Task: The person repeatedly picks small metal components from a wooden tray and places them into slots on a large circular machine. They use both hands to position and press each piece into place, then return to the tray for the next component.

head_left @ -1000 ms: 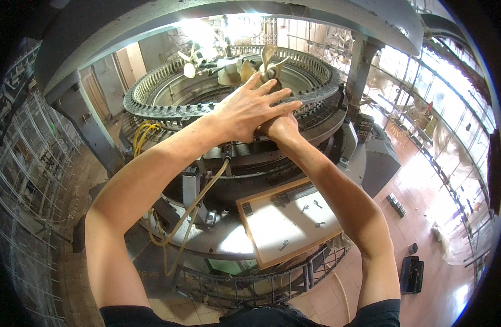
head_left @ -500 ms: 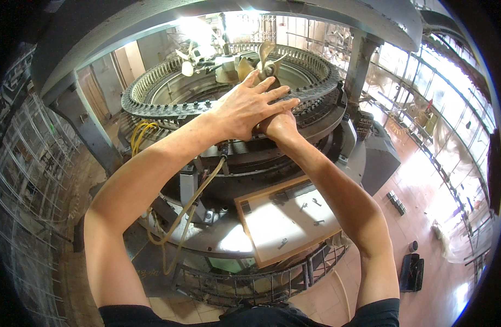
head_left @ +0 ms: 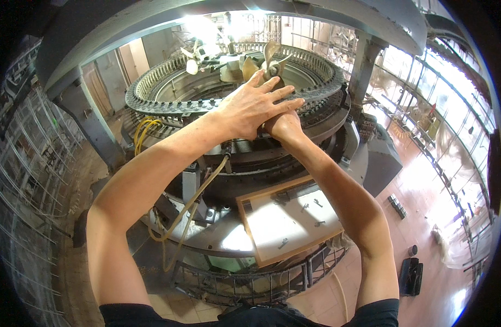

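Observation:
My left hand (head_left: 252, 108) reaches over the near rim of a large round machine, palm down with its fingers spread. It lies over my right hand (head_left: 283, 125), whose fingers are hidden underneath, so whatever they touch or hold cannot be seen. Both hands are at the dark ring (head_left: 179, 107) of the machine, which carries a row of black bolts and narrow upright slots. Just beyond my fingertips stands a small fan (head_left: 272, 68) with brownish blades.
A wood-edged white board (head_left: 277, 229) with several small dark metal parts rests on the machine's lower ledge. Yellow hoses (head_left: 144, 133) hang at the left. Grey posts (head_left: 365, 73) support the overhead frame. A black case (head_left: 411, 276) lies on the floor at right.
The whole view has shifted slightly, so the machine appears a little farther right. My hands keep nearly the same pose, left over right, at the ring.

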